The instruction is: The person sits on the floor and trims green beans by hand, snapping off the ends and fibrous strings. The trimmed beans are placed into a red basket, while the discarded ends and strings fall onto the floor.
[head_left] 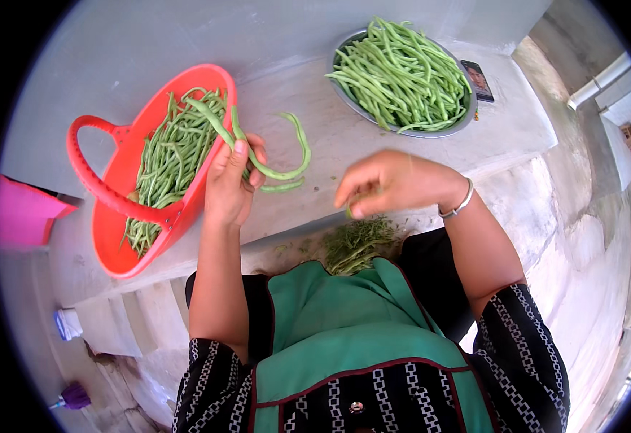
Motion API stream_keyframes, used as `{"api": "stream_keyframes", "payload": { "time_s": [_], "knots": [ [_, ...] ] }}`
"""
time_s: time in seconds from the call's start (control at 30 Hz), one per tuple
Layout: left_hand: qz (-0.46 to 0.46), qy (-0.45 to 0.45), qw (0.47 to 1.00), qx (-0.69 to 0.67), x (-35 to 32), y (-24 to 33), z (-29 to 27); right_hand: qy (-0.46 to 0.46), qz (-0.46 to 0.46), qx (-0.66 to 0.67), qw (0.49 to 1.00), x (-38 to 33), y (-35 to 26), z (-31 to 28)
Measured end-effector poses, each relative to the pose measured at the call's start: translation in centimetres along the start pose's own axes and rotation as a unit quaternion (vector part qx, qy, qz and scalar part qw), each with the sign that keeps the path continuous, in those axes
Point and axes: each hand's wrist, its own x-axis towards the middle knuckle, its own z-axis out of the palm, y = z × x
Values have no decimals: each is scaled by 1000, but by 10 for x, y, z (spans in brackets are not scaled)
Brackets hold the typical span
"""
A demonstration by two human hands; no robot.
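Note:
My left hand (230, 180) is shut on a few long green beans (272, 169), which curve up and to the right above the grey ledge. Just left of that hand stands a red plastic basket (106, 231) with several green beans in it. My right hand (387, 184) is pinched shut on a small green bean piece (348, 211), over a heap of green trimmings (358, 242) at the ledge's near edge. A silver bangle (459, 204) circles my right wrist.
A metal bowl (402, 131) piled with green beans (402, 72) stands at the back of the concrete ledge (315, 144), a dark phone (478, 79) beside it. A pink object (23, 213) is far left. Steps drop away below left.

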Motion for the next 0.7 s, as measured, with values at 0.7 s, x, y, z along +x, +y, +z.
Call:
{"api": "stream_keyframes", "payload": {
  "time_s": [0.7],
  "knots": [
    [-119,-62,982,-134,-14,3,11,417,-122,-260,863,36,31,16]
  ]
}}
